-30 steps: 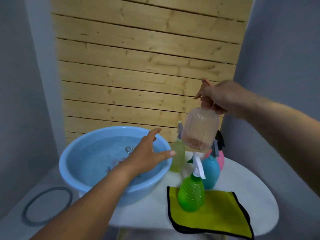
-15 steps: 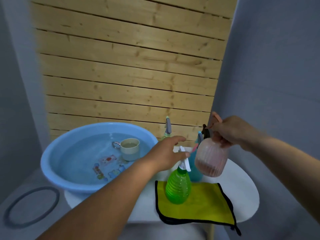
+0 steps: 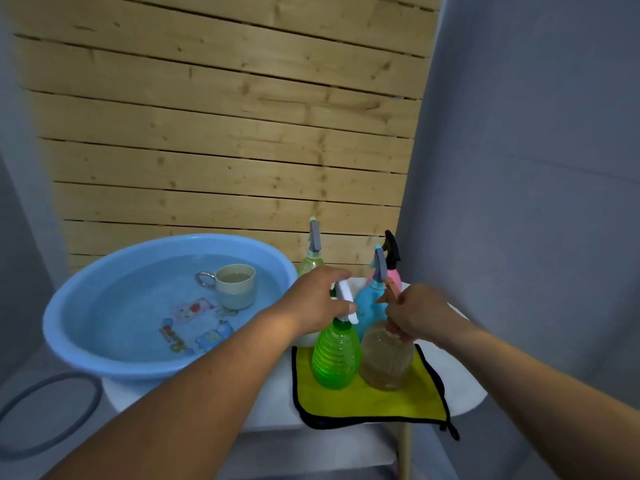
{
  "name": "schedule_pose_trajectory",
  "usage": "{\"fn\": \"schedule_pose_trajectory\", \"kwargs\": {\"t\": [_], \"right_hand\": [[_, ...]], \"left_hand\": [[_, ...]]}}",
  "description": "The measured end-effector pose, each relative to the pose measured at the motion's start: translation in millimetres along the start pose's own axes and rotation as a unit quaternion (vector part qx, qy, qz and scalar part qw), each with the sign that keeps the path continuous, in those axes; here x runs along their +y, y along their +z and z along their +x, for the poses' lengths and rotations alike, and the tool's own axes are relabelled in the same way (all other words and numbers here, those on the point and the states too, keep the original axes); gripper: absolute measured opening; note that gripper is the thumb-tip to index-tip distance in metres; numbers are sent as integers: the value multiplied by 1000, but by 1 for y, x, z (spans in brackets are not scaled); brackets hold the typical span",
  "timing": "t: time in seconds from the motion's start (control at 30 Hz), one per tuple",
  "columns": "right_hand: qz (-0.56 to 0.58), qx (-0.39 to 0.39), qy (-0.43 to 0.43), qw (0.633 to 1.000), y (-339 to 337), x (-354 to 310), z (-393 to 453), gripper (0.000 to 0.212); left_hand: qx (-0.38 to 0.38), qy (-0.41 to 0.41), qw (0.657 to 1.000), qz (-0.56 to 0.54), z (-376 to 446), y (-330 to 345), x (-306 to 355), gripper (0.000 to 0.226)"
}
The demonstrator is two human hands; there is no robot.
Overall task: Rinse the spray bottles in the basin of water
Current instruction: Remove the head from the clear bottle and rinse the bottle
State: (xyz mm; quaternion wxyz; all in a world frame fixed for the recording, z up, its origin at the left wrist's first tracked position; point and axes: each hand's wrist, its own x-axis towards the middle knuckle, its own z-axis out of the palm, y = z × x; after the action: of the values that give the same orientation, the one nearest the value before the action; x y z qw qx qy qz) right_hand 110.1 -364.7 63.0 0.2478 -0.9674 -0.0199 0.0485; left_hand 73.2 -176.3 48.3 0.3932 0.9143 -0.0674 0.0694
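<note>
Landmark: yellow cloth (image 3: 374,398) with black edging, on the white table (image 3: 464,396). Two bottles stand upright on it, touching side by side: green spray bottle (image 3: 336,358) on the cloth's left part, clear amber-tinted spray bottle (image 3: 388,362) on its right part.

Left hand (image 3: 318,303) is curled round the green bottle's white trigger head (image 3: 344,301), thumb against the trigger. Right hand (image 3: 415,313) grips the neck of the amber bottle just below its orange trigger head (image 3: 389,292).

Behind the cloth: blue spray bottle (image 3: 369,303), pink spray bottle (image 3: 393,275) with black head further back, pale yellow-green spray bottle (image 3: 311,265) back-left.

Left of the cloth: blue basin (image 3: 69,327) full of water, a beige mug (image 3: 237,285) standing in it. Grey hose loop (image 3: 52,410) on the floor, left of the basin.
</note>
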Motion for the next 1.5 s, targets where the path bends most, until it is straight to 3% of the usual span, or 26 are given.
{"fn": "schedule_pose_trajectory", "kwargs": {"t": [0.17,0.3,0.37,0.43,0.5,0.57,0.67,0.73,0.83,0.93,1.03,1.27,1.37,1.5], "right_hand": [[-76,51,-19,996,11,-1,12,24],[-91,9,-5,996,7,-7,16,30],[-156,6,-4,988,-2,-10,9,27],[-262,97,-36,960,-12,-18,1,35],[-299,196,-87,930,-21,-34,-7,40],[-256,186,-126,940,-21,-55,-9,45],[-182,39,-114,976,-3,-77,-8,48],[-138,-37,-100,985,12,-78,-4,33],[-149,-68,-102,981,20,-73,2,15],[-136,-73,-113,982,10,-82,8,19],[-154,-12,-117,981,-26,-105,14,19],[-73,95,-130,984,-129,-171,28,29],[-70,115,-120,984,-135,-183,47,24],[-25,82,-126,988,-115,-175,86,18]], "left_hand": [[-4,-7,1000,-15,1,-1,-2,67],[-4,-4,1000,-18,0,-2,-3,69],[5,-6,1000,-14,0,-6,-4,63],[26,-11,999,-14,0,-11,-8,53],[61,-12,998,-11,0,-16,-12,45],[100,-13,995,-6,-2,-22,-17,41],[157,-18,987,20,-10,-31,-30,38],[172,-34,983,50,-19,-34,-44,38],[174,-85,977,92,-34,-35,-66,38],[197,-114,970,83,-41,-34,-75,36],[198,-91,971,100,-42,-31,-76,35],[177,-102,974,98,-42,-31,-84,31],[182,-102,974,86,-41,-29,-85,28],[187,-110,972,88,-41,-29,-86,27]]}}
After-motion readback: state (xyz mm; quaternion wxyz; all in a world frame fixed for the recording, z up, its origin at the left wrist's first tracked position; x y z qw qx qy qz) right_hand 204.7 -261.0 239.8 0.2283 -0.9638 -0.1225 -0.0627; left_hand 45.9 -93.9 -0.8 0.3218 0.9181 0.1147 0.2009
